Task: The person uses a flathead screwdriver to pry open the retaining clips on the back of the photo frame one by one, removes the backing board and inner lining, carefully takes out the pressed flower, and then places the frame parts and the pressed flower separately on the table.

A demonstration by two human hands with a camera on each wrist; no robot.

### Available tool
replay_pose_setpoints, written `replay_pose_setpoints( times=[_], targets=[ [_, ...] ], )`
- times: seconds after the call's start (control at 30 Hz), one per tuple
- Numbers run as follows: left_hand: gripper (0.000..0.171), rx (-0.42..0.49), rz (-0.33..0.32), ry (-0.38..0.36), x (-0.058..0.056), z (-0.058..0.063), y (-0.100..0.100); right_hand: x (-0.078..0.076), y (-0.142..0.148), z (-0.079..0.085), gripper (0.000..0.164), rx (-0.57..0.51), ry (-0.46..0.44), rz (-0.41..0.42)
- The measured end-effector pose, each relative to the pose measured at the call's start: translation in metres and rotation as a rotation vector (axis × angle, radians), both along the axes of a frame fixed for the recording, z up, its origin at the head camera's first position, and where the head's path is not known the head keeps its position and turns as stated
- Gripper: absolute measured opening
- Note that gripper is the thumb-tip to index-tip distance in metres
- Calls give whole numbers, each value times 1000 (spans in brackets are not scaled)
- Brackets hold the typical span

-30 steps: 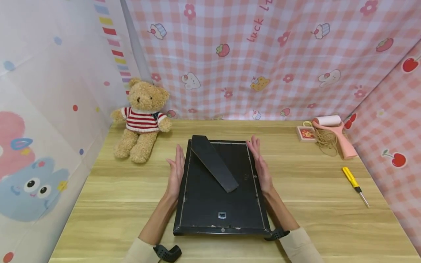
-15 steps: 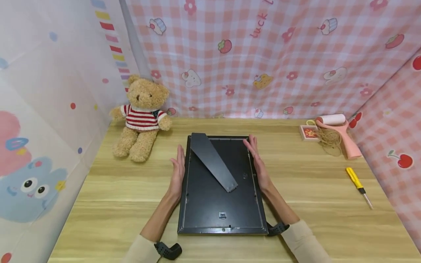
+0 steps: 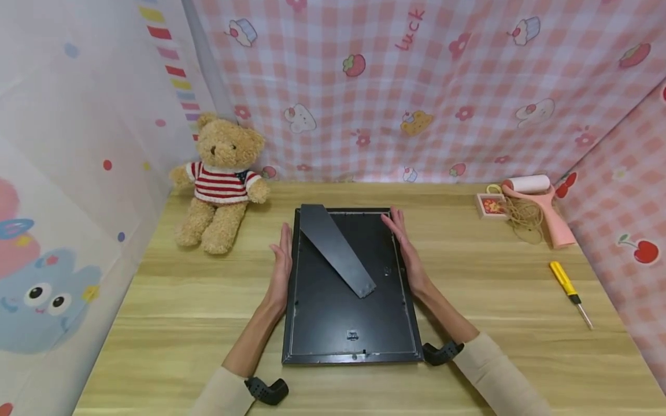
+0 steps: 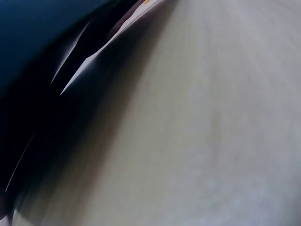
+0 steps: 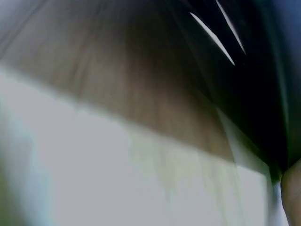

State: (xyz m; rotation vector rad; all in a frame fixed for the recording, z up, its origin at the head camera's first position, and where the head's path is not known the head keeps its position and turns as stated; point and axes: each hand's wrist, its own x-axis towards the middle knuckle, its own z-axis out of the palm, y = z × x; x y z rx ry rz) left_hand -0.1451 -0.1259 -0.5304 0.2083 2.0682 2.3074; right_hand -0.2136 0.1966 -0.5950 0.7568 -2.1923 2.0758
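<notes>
A black picture frame (image 3: 333, 320) lies back side up on the wooden table in the head view, its stand leg (image 3: 337, 251) slanting across the backing. Along the frame's left side rests my left hand (image 3: 281, 270), fingers straight and palm turned to the edge. My right hand (image 3: 408, 254) lies against the right side, its fingertips reaching over the upper right corner. Both wrist views are blurred: the left one shows the dark frame edge (image 4: 42, 108) beside the tabletop, and the right one shows the other dark edge (image 5: 254, 89).
A teddy bear (image 3: 221, 185) in a striped sweater sits at the back left. At the back right are a pink-handled roller (image 3: 552, 222), a coil of twine (image 3: 524, 218) and a small pink box (image 3: 491, 205). A yellow screwdriver (image 3: 570, 293) lies on the right.
The frame's near end looks lowered and squarer to me than a second ago, and its back now catches more light. Both hands have stayed along its sides. The head view has shifted slightly.
</notes>
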Motion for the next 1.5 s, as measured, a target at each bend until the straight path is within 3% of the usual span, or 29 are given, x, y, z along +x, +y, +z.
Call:
replay_pose_setpoints(
  times=[0.2,0.4,0.47,0.57,0.7,0.8,0.93,1.1,1.17,1.23,1.27,1.4,1.5],
  targets=[
    [116,-9,3,5,-2,-2,0,2,0,5,63,32,-25,18],
    [78,-37,-7,-27,-20,-40,-8,2,0,4,61,33,-42,26],
    [74,-63,-8,-38,-24,-47,-8,2,1,4,60,44,-39,26],
    [80,-100,-13,-14,-23,-43,-5,4,1,6,60,58,-33,20],
    [96,-221,11,35,-14,-18,2,6,1,11,60,85,-43,4],
    [88,-316,46,61,-7,-4,5,6,1,12,60,97,-62,-1],
    [70,-389,65,74,-6,-1,4,4,1,11,60,103,-71,-12],
    [66,-430,17,67,-16,-1,-10,3,6,13,59,68,-68,-11],
    [66,-449,-9,83,-21,-2,-18,5,11,20,58,64,-78,-38],
    [63,-475,-41,118,-25,-2,-24,12,15,39,60,74,-106,-79],
    [62,-498,-59,135,-27,-2,-27,14,19,44,58,105,-110,-131],
    [59,-590,-150,180,-31,1,-36,43,40,92,50,322,-57,-275],
    [60,-663,-201,189,-31,6,-40,60,73,109,39,469,9,-368]
  ],
)
